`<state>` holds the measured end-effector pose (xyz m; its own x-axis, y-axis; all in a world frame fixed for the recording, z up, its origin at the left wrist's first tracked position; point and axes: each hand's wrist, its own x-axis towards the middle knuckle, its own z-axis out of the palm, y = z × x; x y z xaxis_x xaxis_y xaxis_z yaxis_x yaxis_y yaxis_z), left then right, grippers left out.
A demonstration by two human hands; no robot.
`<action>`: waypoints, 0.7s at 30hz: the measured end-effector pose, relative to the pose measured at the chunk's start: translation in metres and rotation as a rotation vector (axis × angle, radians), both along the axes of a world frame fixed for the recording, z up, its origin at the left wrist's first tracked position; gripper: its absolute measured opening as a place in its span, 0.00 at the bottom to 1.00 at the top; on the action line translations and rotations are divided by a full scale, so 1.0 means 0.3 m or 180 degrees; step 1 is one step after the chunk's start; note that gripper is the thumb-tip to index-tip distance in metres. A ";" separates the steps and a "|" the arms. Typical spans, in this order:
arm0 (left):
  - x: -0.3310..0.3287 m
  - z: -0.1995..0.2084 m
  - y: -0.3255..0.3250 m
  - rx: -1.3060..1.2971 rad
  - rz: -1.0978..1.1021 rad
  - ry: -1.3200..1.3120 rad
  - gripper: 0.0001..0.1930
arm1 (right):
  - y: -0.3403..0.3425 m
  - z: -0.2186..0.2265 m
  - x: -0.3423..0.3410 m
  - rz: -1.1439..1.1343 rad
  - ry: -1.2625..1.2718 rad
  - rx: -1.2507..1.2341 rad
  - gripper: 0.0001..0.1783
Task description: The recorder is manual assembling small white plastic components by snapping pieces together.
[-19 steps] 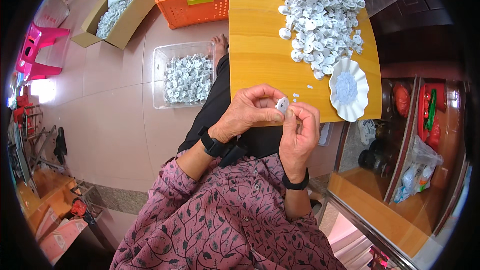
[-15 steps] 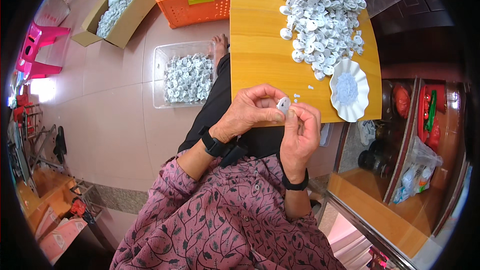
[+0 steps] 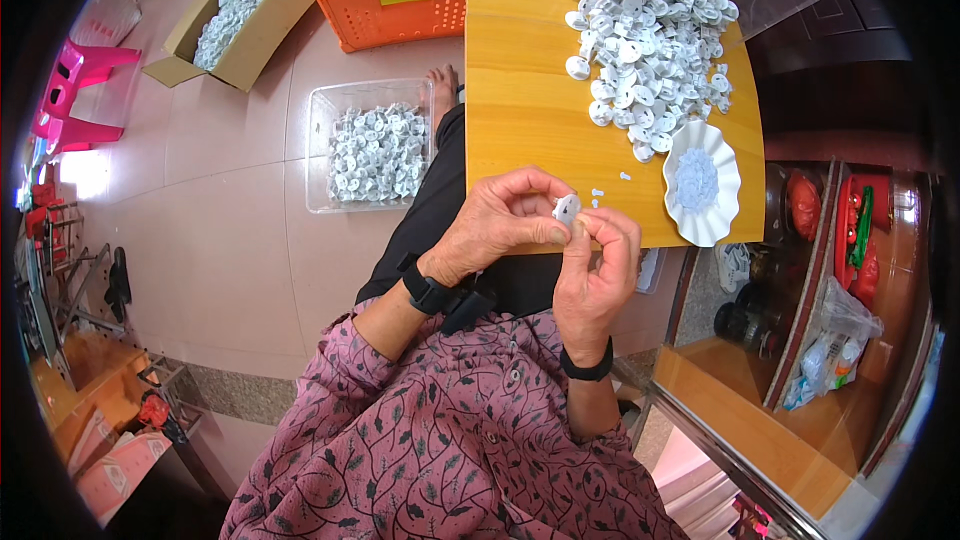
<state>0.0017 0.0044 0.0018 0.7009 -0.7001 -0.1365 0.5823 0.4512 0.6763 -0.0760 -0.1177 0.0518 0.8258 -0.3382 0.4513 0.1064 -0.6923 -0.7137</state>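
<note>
Pinched in my left hand is a small round white plastic piece with dark slots in its face. The thumb and fingers of my right hand press at its lower right edge; anything small between those fingertips is hidden. Both hands meet over the near edge of the wooden table. Just beyond them lie a few tiny white pegs. To the right stands a white scalloped dish holding a heap of tiny pale pieces. A large pile of similar round white pieces covers the table's far part.
On the floor at left stands a clear plastic bin with many white pieces. Behind it are an orange crate and an open cardboard box, both with white pieces. A pink stool stands far left; a shelf unit is at right.
The view has shifted slightly, so the table and dish sit a little farther right. Both hands keep the round white piece between them, with only a slight shift of the right fingers.
</note>
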 end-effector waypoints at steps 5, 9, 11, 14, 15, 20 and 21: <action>-0.008 0.003 0.002 -0.0198 0.0101 0.0054 0.19 | 0.003 -0.011 -0.002 0.0029 0.0073 0.0440 0.05; -0.012 0.005 0.018 -0.0448 0.0051 0.0471 0.19 | 0.006 -0.006 0.003 0.0090 0.0050 0.0636 0.04; -0.013 -0.001 0.025 -0.0565 0.0006 0.0574 0.19 | 0.012 -0.003 0.007 0.0103 0.0035 0.0633 0.05; -0.012 -0.006 0.034 -0.0531 0.0021 0.0604 0.19 | 0.020 -0.004 0.011 0.0115 0.0023 0.0576 0.05; -0.011 -0.007 0.037 -0.0557 0.0037 0.0566 0.19 | 0.023 -0.005 0.013 0.0109 0.0026 0.0522 0.05; -0.010 -0.012 0.046 -0.0592 0.0099 0.0448 0.20 | 0.045 0.012 0.022 0.0130 0.0037 0.0170 0.06; -0.010 -0.009 0.048 -0.0588 0.0111 0.0438 0.20 | 0.048 0.017 0.023 0.0132 0.0052 0.0017 0.07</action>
<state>-0.0013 0.0188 -0.0008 0.7088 -0.6977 -0.1043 0.6452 0.5814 0.4956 -0.0691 -0.1034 0.0569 0.8464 -0.3059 0.4359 0.1232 -0.6839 -0.7191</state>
